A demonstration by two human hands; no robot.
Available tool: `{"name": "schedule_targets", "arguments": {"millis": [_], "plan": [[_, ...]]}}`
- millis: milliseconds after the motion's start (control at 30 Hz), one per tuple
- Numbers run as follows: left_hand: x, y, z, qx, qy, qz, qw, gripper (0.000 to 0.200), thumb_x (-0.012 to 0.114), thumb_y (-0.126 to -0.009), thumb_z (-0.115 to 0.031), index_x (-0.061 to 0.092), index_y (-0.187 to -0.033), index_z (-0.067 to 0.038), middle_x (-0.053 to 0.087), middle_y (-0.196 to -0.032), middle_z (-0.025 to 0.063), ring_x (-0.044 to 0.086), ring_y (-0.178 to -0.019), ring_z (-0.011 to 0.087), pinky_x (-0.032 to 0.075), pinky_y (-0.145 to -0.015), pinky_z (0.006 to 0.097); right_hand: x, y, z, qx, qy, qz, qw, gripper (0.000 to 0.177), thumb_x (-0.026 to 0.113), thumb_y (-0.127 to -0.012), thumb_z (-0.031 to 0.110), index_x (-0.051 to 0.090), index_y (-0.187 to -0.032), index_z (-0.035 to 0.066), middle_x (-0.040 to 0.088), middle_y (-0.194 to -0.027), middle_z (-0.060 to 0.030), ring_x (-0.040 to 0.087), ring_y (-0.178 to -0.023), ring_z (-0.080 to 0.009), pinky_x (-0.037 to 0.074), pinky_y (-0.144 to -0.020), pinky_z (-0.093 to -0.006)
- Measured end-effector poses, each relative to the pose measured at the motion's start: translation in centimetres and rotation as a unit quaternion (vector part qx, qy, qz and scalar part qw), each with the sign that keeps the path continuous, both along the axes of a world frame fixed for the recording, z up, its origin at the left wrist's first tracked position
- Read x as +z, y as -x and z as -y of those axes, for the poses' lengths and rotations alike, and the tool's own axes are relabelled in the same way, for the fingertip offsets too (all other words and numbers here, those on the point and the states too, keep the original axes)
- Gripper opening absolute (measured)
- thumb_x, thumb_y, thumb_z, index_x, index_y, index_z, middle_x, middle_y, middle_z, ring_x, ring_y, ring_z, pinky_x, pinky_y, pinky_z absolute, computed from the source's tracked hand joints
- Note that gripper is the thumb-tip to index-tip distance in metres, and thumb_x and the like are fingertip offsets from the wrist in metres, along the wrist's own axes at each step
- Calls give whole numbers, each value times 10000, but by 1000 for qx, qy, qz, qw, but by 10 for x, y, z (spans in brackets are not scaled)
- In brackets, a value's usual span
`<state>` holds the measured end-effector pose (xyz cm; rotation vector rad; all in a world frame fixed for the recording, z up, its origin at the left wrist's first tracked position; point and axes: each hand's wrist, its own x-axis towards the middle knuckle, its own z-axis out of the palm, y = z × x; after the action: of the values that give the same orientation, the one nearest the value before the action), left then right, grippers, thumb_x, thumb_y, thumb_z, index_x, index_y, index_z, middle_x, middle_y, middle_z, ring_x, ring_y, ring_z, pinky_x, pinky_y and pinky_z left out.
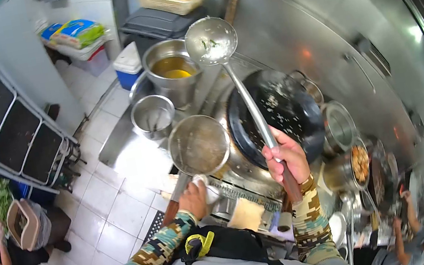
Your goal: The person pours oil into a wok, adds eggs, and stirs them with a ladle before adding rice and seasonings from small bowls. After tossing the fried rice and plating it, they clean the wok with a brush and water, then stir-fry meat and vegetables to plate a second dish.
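A long metal ladle (245, 92) with a wooden grip is held up in my right hand (287, 156), fingers wrapped round its shaft. White grains and green bits cling in the ladle's bowl. Beneath it sits a dark wok (302, 130) with white grains scattered inside. My left hand (193, 201) is closed by the counter edge, a white crumpled cloth (199, 180) showing at its fingertips. Right beside that hand runs the wooden handle of a round mesh strainer (198, 143), which lies left of the wok.
A pot of yellow liquid (174, 70) and a smaller metal pot (153, 114) stand beyond the strainer. To the right are a pot of browned food (360, 163) and a person's arms (400, 235). Another person handles leafy greens (0, 204) over a bin (26, 222) at left.
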<state>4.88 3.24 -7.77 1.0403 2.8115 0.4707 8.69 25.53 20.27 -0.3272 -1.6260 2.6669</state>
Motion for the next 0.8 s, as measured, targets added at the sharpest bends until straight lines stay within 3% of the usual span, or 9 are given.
{"name": "schedule_targets", "arguments": {"millis": [267, 300, 433, 500, 533, 567, 600, 667, 800], "plan": [[-13, -9, 2, 19, -39, -48, 998, 428, 461, -889, -150, 513, -1286, 1, 489, -1214, 400, 654, -841, 398, 546, -620, 470, 6, 56, 36, 48, 34, 0, 998, 618, 514, -907, 43, 288, -1482, 41, 548, -854, -98, 493, -494, -76, 436, -377, -218], [-6, -9, 1, 26, -40, 1, 999, 463, 504, -839, -141, 518, -1270, 27, 468, -1232, 383, 602, -921, 461, 526, -713, 511, 7, 57, 38, 46, 32, 2, 998, 623, 513, -904, 41, 287, -1484, 43, 551, -848, -94, 492, -490, -77, 434, -377, -218], [-17, -16, -12, 47, -43, -106, 992, 348, 496, -856, -171, 608, -1153, -27, 510, -1181, 378, 589, -882, 437, 499, -681, 509, 6, 51, 52, 1, -241, 33, 970, 692, 550, -869, 5, 277, -1502, 64, 556, -798, -37, 479, -468, -64, 408, -379, -214], [-20, -12, -11, 61, -76, -170, 981, 346, 479, -871, -201, 615, -1145, -39, 529, -1140, 394, 596, -875, 420, 496, -660, 472, -26, 31, 44, -17, -448, 35, 893, 663, 566, -894, 66, 286, -1492, 12, 629, -880, -79, 591, -610, -112, 489, -533, -268], [-23, -12, -9, 39, -49, -152, 986, 351, 475, -873, -209, 613, -1143, -33, 533, -1123, 402, 598, -875, 417, 494, -655, 467, -48, 25, 33, -41, -634, -97, 766, 647, 580, -892, 83, 313, -1476, 0, 640, -955, -166, 645, -751, -219, 520, -642, -337], [-23, -12, -9, 24, -27, -98, 994, 385, 465, -874, -206, 600, -1178, -12, 550, -1126, 395, 582, -953, 434, 479, -697, 495, -60, 10, 26, -54, -675, -77, 732, 620, 589, -884, 95, 350, -1444, -21, 617, -987, -221, 633, -822, -342, 518, -694, -400], [-22, -13, -10, 8, -5, -42, 999, 420, 455, -876, -204, 586, -1213, 9, 567, -1129, 388, 566, -1031, 451, 463, -739, 524, -75, -3, 22, -81, -750, -95, 650, 597, 609, -862, 96, 397, -1404, -36, 613, -994, -213, 616, -784, -380, 517, -673, -426], [-11, -7, -7, -10, 12, -107, 994, 395, 462, -877, -203, 591, -1172, 24, 596, -1083, 350, 567, -1005, 428, 459, -762, 500, -108, -30, 5, -132, -844, -151, 498, 549, 631, -826, 56, 473, -1348, -12, 612, -959, -173, 626, -753, -325, 501, -576, -405], [-21, 0, -6, -50, -29, -147, 987, 405, 514, -807, -217, 598, -1096, 53, 553, -1132, 364, 552, -1015, 468, 454, -730, 499, -140, -75, -16, -159, -867, -166, 442, 599, 667, -763, 23, 484, -1333, 39, 597, -957, -155, 611, -715, -325, 480, -526, -416]]}}
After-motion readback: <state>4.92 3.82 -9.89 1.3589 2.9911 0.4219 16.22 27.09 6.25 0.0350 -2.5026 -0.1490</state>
